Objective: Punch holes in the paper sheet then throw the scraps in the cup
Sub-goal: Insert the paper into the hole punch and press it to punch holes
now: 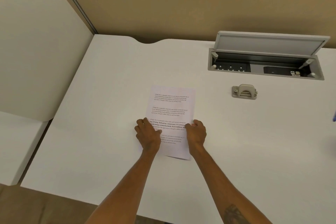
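A white paper sheet [171,107] with several printed paragraphs lies flat in the middle of the white desk [109,96]. My left hand [147,135] rests on the sheet's left edge with the fingers curled down on it. My right hand [196,132] pinches the sheet's right edge between thumb and fingers. A grey metal hole punch [244,92] stands on the desk to the right of the sheet, beyond my hands and apart from them. No cup is in view.
An open grey cable box [265,67] with its lid [271,45] raised sits in the desk at the back right. A white partition [36,51] stands at the left. A sliver of something blue [334,118] shows at the right edge.
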